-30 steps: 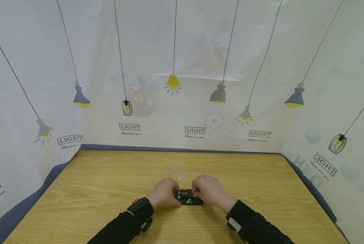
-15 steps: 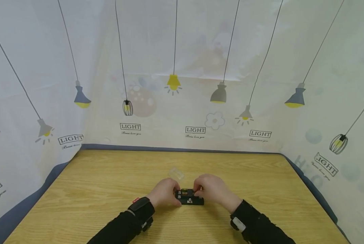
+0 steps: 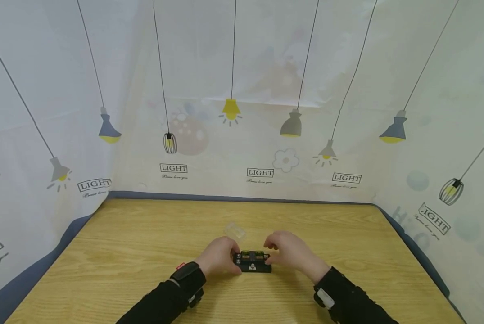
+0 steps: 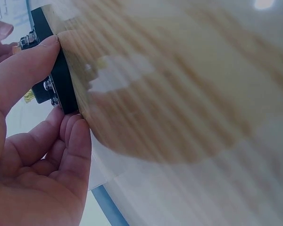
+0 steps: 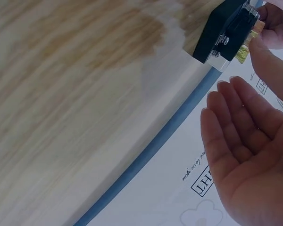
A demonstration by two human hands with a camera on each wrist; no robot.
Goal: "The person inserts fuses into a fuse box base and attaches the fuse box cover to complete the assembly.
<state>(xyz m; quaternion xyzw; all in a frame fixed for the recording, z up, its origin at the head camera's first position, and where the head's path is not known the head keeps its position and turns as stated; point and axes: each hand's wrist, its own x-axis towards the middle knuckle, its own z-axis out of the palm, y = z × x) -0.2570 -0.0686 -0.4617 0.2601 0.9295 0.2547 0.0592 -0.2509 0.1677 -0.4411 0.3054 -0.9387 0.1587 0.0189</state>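
A black fuse block (image 3: pixel 255 267) with metal bolt terminals lies on the table in front of me. Two yellow-orange translucent pieces, probably fuses, sit on its top, the left one (image 3: pixel 245 255) and the right one (image 3: pixel 260 255). My left hand (image 3: pixel 219 255) grips the block's left end, thumb on the near side and fingers on the far side. Beside the right end is my right hand (image 3: pixel 292 254), fingers loosely extended and holding nothing. In the right wrist view its thumb overlaps a yellow piece (image 5: pixel 243 53); whether they touch I cannot tell.
Just behind the block lies a clear plastic cover (image 3: pixel 235 231) on the wooden table (image 3: pixel 165 225). A white sheet (image 3: pixel 209 184) printed with hanging lamps rises along the back and both sides.
My right hand has drawn back to the right and its fingers have spread apart, baring the yellow-orange piece on the right. The left hand and the block stay put.
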